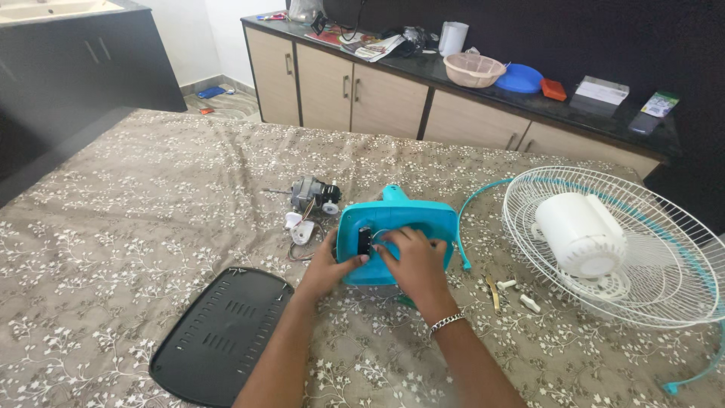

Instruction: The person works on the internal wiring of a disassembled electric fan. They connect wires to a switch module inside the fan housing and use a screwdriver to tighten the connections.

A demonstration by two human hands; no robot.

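Fan base — a teal plastic shell, probably light, stiff and a bit slippery; my left hand clasps its edge, my right hand presses fingers inside — best held by the rim.

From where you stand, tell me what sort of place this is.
Likely a room in a home: a cloth-covered surface with a floral print, wooden cabinets with household clutter on top, and both hands on a turquoise fan base.
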